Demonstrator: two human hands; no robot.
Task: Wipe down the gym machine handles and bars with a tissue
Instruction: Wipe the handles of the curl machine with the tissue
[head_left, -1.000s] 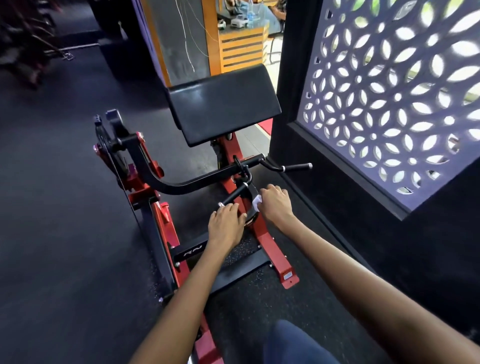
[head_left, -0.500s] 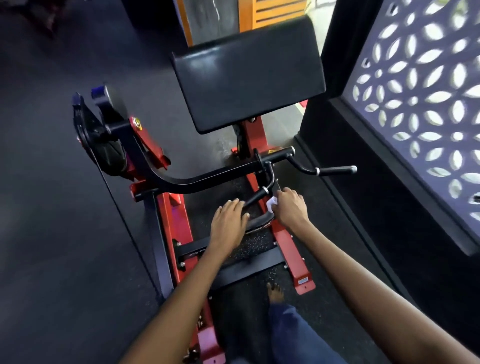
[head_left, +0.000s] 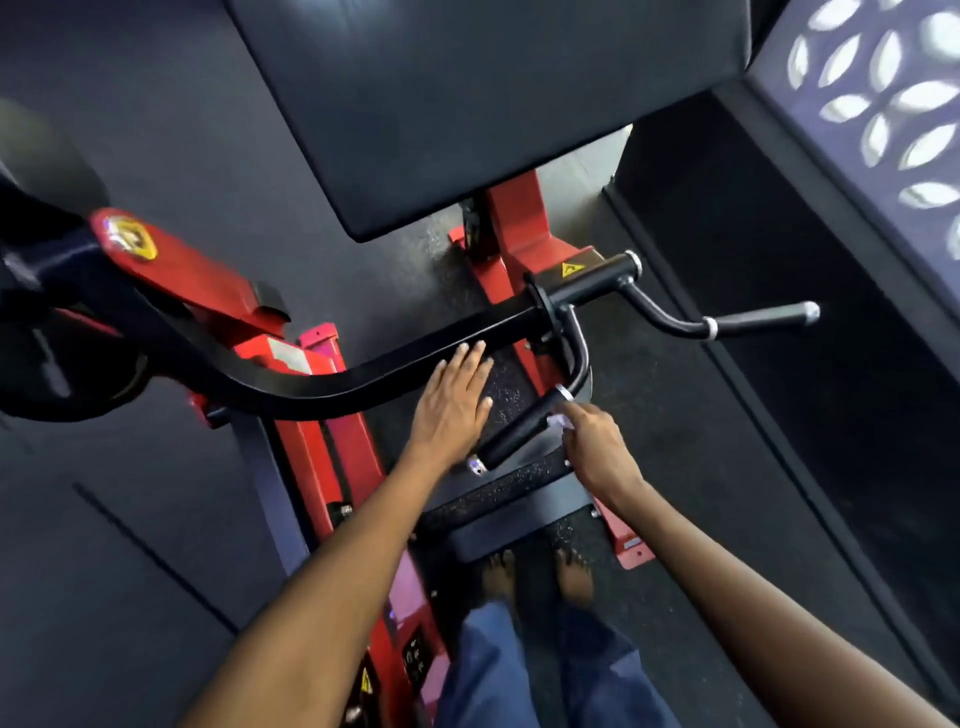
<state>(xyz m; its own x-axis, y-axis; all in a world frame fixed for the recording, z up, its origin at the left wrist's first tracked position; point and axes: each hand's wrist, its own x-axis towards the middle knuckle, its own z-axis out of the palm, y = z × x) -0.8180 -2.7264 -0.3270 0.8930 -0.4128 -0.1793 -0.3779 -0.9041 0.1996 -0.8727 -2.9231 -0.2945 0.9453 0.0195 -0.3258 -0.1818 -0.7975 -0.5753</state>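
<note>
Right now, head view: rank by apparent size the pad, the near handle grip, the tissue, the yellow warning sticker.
1. pad
2. near handle grip
3. and 4. tissue and yellow warning sticker: both small, alike; the right hand partly hides the tissue, so unranked.

dark floor (head_left: 130, 597) — patterned lattice screen (head_left: 883, 104)

A crumpled white tissue (head_left: 560, 422) presses against the upper end of a black, tilted machine handle (head_left: 519, 431); a second handle (head_left: 748, 321) juts right off the curved black bar (head_left: 322, 384).
</note>
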